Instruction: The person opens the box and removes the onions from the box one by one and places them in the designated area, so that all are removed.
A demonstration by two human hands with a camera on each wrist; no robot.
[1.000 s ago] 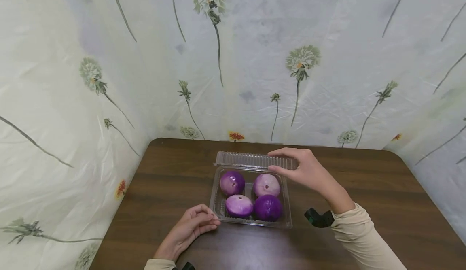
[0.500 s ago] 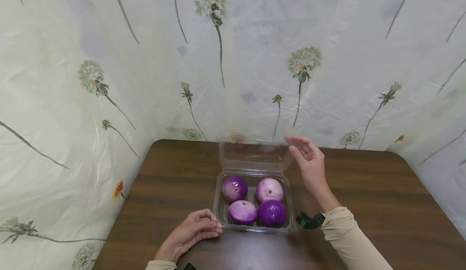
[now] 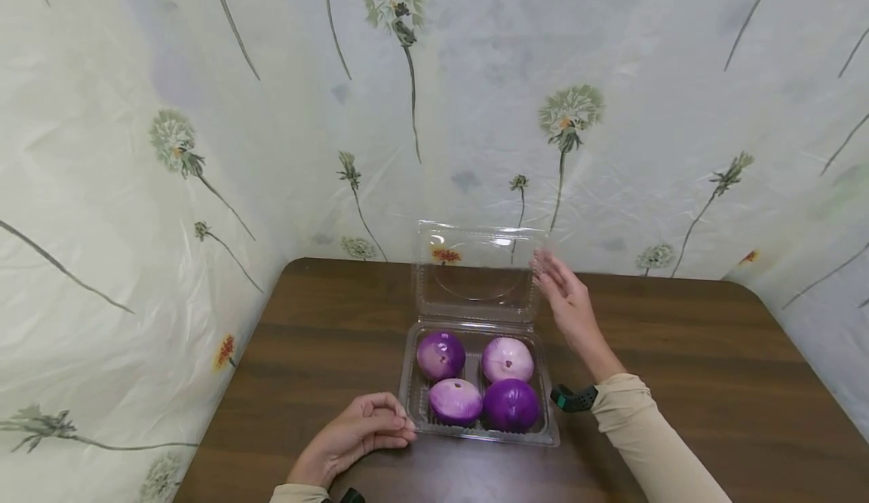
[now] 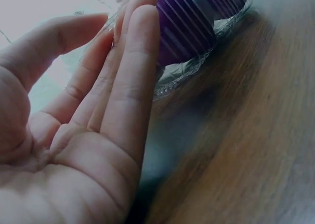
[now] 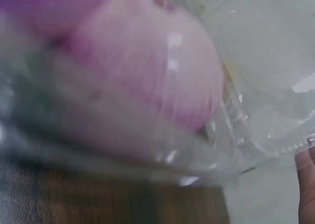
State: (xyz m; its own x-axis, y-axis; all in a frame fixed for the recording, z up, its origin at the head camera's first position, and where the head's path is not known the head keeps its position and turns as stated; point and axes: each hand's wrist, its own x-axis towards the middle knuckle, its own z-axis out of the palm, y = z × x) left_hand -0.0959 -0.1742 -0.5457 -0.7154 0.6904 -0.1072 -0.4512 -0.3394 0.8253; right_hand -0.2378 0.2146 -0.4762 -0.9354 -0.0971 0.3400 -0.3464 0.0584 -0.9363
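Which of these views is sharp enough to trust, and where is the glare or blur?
Head view: sharp, evenly lit; small glare spots on the open lid of the clear container. Left wrist view: dim, left hand close, table soft. Right wrist view: badly blurred, a pale purple onion fills the frame behind glinting plastic.

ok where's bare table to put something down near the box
Bare table runs from the right arm out to the right edge, and another bare stretch lies left of the box, above the left hand. It is crowded around the box itself, where the right hand touches the raised lid.
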